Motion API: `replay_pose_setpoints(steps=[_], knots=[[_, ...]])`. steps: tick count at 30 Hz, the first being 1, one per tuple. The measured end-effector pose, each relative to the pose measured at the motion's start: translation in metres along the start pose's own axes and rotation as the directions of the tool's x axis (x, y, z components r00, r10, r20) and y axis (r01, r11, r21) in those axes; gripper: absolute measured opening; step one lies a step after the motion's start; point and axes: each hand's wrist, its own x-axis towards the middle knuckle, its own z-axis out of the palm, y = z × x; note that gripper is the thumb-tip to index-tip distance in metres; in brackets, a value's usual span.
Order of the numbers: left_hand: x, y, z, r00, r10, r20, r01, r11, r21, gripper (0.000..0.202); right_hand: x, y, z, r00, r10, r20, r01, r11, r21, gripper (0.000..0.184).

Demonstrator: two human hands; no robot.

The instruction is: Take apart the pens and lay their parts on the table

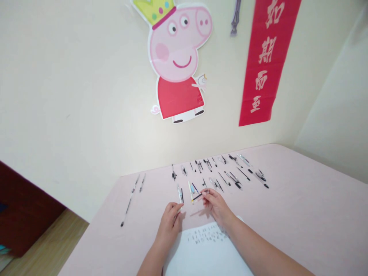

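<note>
Over the front of the pink table, my right hand (216,206) pinches a thin dark pen refill (197,197) that points to the left. My left hand (171,220) is closed, its fingertips on a small pale pen part (179,210) mostly hidden by the fingers. Just beyond the left hand lie a clear pen barrel (179,191) and a dark refill (182,195). Between the hands, a yellow-and-white pen piece (190,191) and a blue-tipped piece (195,188) rest on the table. Below both hands is a white sheet with handwriting (201,255).
Several pens and pen parts (237,184) lie in two rough rows along the back of the pink table (301,199). At the left are two clear pens (135,184) and a long refill (126,209). A pig cutout (179,96) and a red banner (263,73) hang on the wall.
</note>
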Motion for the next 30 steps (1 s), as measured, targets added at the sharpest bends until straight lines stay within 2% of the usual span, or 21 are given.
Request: replay_pose_setpoints(steps=[4, 7, 9, 11, 14, 17, 19, 23, 25, 30], knots=[[0.003, -0.004, 0.004, 0.995, -0.073, -0.072, 0.062, 0.988, -0.140, 0.033, -0.003, 0.002, 0.001, 0.998, 0.028, 0.065, -0.025, 0.999, -0.040, 0.027], [0.004, -0.009, 0.010, 0.972, -0.199, -0.127, 0.147, 0.930, -0.337, 0.040, -0.006, 0.005, 0.004, 0.988, 0.056, 0.147, -0.041, 0.994, -0.103, 0.028], [0.004, -0.011, 0.015, 0.946, -0.315, -0.080, 0.239, 0.841, -0.486, 0.047, -0.007, 0.007, 0.005, 0.978, 0.069, 0.197, -0.044, 0.991, -0.129, 0.028], [0.004, -0.010, 0.018, 0.917, -0.398, 0.005, 0.328, 0.748, -0.578, 0.045, -0.008, 0.009, 0.005, 0.969, 0.082, 0.232, -0.049, 0.989, -0.142, 0.028], [0.004, -0.002, 0.020, 0.884, -0.466, 0.035, 0.391, 0.696, -0.602, 0.038, -0.009, 0.010, 0.005, 0.959, 0.098, 0.266, -0.054, 0.985, -0.166, 0.026], [0.003, 0.008, 0.021, 0.829, -0.556, 0.068, 0.484, 0.650, -0.585, 0.043, -0.010, 0.011, 0.005, 0.943, 0.128, 0.308, -0.066, 0.977, -0.205, 0.027], [0.002, 0.013, 0.022, 0.812, -0.573, 0.115, 0.517, 0.613, -0.598, 0.044, -0.012, 0.011, 0.005, 0.928, 0.156, 0.338, -0.078, 0.969, -0.233, 0.027], [0.000, 0.014, 0.029, 0.849, -0.500, 0.169, 0.473, 0.581, -0.662, 0.041, -0.013, 0.013, 0.006, 0.916, 0.162, 0.367, -0.064, 0.962, -0.265, 0.029], [0.000, 0.013, 0.034, 0.854, -0.483, 0.194, 0.471, 0.558, -0.683, 0.042, -0.013, 0.013, 0.008, 0.913, 0.153, 0.378, -0.052, 0.963, -0.264, 0.030], [0.001, 0.017, 0.039, 0.856, -0.491, 0.161, 0.452, 0.561, -0.693, 0.044, -0.014, 0.012, 0.012, 0.929, 0.163, 0.332, -0.084, 0.967, -0.238, 0.033]])
